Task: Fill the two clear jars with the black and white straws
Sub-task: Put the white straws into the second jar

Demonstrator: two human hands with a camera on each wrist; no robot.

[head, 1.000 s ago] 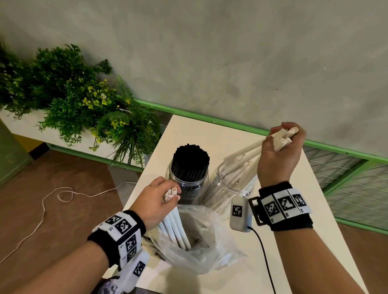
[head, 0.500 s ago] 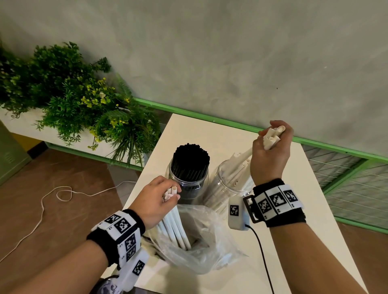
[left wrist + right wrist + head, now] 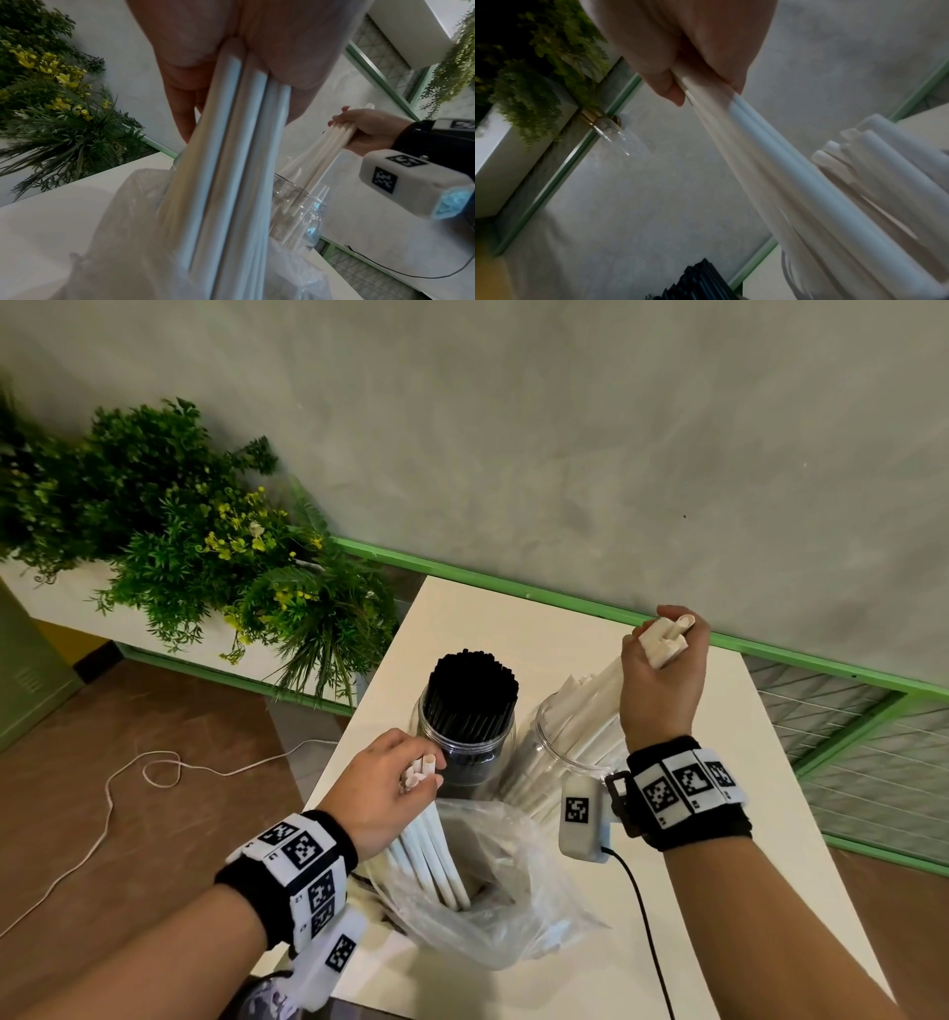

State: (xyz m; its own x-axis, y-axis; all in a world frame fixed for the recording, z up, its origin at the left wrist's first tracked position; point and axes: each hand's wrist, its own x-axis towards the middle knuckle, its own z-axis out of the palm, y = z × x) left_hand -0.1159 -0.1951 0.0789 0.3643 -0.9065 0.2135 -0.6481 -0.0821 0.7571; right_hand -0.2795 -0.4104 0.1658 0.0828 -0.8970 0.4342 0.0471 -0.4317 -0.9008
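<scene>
Two clear jars stand side by side on the white table (image 3: 513,629). The left jar (image 3: 464,752) is packed with black straws (image 3: 472,690). The right jar (image 3: 560,752) holds several white straws. My right hand (image 3: 662,670) grips a bundle of white straws (image 3: 595,706) by the top ends, their lower ends slanting down into the right jar. My left hand (image 3: 395,783) grips a second bundle of white straws (image 3: 436,860) that stands in a clear plastic bag (image 3: 503,911). The left wrist view shows this bundle (image 3: 231,162) close up; the right wrist view shows the other bundle (image 3: 782,182).
Green plants with yellow flowers (image 3: 205,557) fill a white planter left of the table. A white cord (image 3: 128,793) lies on the brown floor. A black cable (image 3: 647,932) runs from my right wrist device. A green rail (image 3: 565,603) and grey wall stand behind.
My right hand has swung its white straws from a flat slant to a steeper one, moving left and closer over the right jar. The left hand has stayed put.
</scene>
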